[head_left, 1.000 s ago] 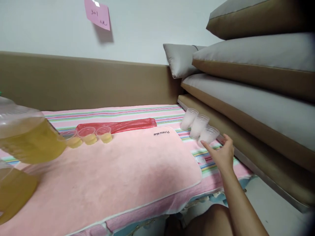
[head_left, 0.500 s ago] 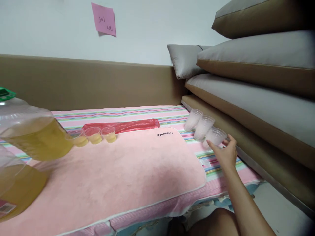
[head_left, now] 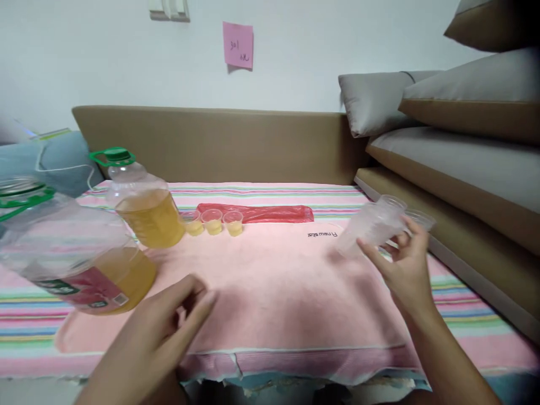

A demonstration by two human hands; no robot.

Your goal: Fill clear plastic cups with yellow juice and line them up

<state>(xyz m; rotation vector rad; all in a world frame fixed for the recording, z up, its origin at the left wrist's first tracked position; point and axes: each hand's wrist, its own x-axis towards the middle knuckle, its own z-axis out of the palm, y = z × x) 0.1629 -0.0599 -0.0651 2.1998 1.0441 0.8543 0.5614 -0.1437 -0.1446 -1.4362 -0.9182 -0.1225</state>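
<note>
The right hand (head_left: 405, 271) is gripping a stack of cups (head_left: 371, 228), thumb underneath and fingers curling over the top. It is holding the stack tilted, clear of the surface, above the towel's (head_left: 274, 281) far right corner. The stack is looking empty. One more cup (head_left: 421, 217) is showing just behind the fingertips; whether they are touching it cannot be told.

The left hand (head_left: 158, 332) is hanging open with loosely bent fingers over the towel's near edge, holding nothing.

Along the towel's far edge three filled cups (head_left: 213, 222) are standing in a row, each carrying a little yellow liquid, just in front of a red bag (head_left: 257, 212). A bottle (head_left: 142, 207) of the same liquid, green cap on, is standing touching the left end of that row. A bigger bottle (head_left: 71, 264) is sitting at the towel's left edge, about a third full.

So three cups are poured, while those in the hand are showing no liquid.

The striped cloth (head_left: 464, 304) is lying under the towel.
</note>
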